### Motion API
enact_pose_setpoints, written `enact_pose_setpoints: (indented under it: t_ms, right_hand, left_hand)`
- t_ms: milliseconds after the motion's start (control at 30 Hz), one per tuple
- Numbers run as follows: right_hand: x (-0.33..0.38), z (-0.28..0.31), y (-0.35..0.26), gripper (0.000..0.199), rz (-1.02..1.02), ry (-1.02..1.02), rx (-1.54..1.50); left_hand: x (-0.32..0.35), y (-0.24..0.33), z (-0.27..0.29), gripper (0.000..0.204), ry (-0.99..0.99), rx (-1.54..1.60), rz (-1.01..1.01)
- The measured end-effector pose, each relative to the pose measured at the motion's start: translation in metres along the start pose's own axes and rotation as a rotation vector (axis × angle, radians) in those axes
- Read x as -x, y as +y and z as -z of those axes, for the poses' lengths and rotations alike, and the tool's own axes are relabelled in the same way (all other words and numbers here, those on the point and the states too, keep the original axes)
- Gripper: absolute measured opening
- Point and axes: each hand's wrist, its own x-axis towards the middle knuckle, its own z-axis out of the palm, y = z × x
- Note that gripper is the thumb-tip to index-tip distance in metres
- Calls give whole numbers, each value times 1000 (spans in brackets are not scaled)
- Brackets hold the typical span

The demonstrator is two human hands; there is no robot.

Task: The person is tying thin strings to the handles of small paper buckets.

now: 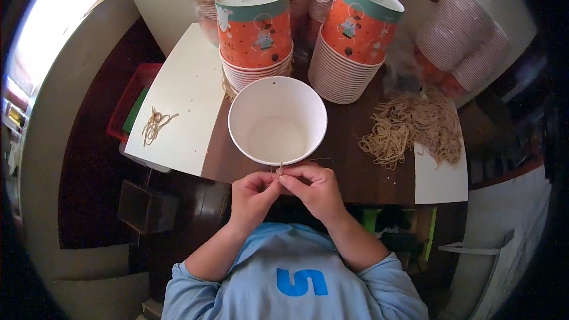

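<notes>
A white paper bucket [275,102] stands with its mouth up at the table's near side, empty inside, a small dark hole near its far rim. Thin tan cord [281,168] rises at its near rim. There my left hand [252,200] and my right hand [319,192] meet, thumbs and fingertips pinched together on the cord. A loose end of it seems to stick out to the right, past my right hand. The fingers cover most of the cord, so I cannot tell whether it is knotted.
Beyond the bucket rise two stacks of nested buckets, each topped by an upside-down orange and green bucket [255,29]. Tan cords lie in a tangled heap [415,127] at the right and a small bundle [156,125] at the left. Plastic-wrapped stacks [456,32] stand farther back.
</notes>
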Motion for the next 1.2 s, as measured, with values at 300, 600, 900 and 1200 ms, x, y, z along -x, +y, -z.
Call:
enact_pose_setpoints:
  t_ms: [300,600,900,1200]
  right_hand:
    - [-1,-3,18,15,-470,-107,-931]
    - [2,-7,20,13,-515,-62,-952]
    - [4,-12,12,16,-491,-46,-887]
    - [3,-13,11,16,-501,-2,-833]
  left_hand:
    - [1,-3,-5,11,74,147,-87]
    - [1,1,-3,15,232,-591,-586]
    - [-8,4,3,28,139,-779,-988]
    - [-7,3,9,22,129,-769,-920]
